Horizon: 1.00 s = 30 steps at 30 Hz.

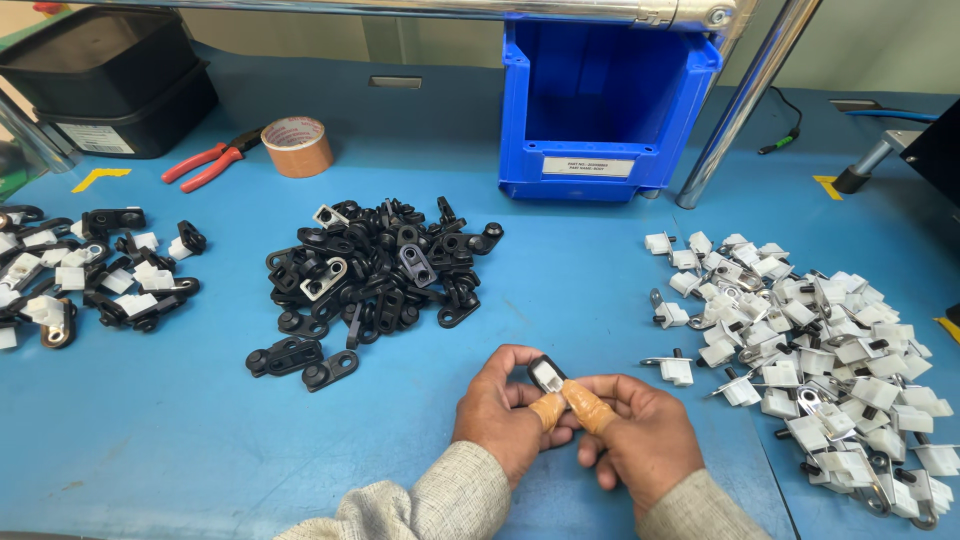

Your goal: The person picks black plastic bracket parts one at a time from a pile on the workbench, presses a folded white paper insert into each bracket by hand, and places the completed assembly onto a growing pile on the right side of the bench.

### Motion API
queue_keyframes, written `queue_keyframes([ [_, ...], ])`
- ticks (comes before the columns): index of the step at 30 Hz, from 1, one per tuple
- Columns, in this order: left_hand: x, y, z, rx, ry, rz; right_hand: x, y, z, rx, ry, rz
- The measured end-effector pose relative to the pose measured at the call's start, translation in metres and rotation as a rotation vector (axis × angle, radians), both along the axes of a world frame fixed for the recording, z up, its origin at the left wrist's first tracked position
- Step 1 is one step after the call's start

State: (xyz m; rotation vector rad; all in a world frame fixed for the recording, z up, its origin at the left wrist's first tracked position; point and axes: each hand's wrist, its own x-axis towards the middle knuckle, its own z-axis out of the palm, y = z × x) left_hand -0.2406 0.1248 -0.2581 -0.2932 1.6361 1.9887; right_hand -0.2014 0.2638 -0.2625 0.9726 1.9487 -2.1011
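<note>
Low in the middle of the head view, my left hand and my right hand meet over the blue table. Together they pinch a small black part with a white insert. Tan rubber cots cover both thumb tips. A heap of black plastic brackets lies just beyond my hands. To the right spreads a heap of white clips with metal tabs. On the far left sits a group of joined black and white pieces.
A blue open-front bin stands at the back centre beside a slanted metal pole. Black trays are stacked at the back left. Red-handled pliers and a roll of brown tape lie near them.
</note>
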Motion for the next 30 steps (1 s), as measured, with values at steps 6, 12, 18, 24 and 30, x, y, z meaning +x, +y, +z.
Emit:
queue_keyframes([
  [6, 0.005, 0.006, 0.003, -0.163, 0.027, 0.045, -0.006, -0.003, -0.002, 0.002, -0.033, -0.094],
  [12, -0.002, -0.003, 0.005, -0.081, -0.023, -0.049, -0.003, 0.007, 0.000, 0.014, -0.004, 0.063],
  [18, -0.019, -0.024, 0.011, -0.251, -0.059, -0.378, -0.009, 0.027, 0.015, 0.519, 0.076, 0.420],
  [24, -0.006, -0.020, 0.011, 0.274, -0.255, -0.065, -0.023, 0.024, 0.009, 0.206, 0.210, 0.063],
  [30, 0.003, -0.011, 0.018, 0.368, -0.266, -0.032, -0.010, 0.013, 0.001, -0.173, 0.110, -0.037],
])
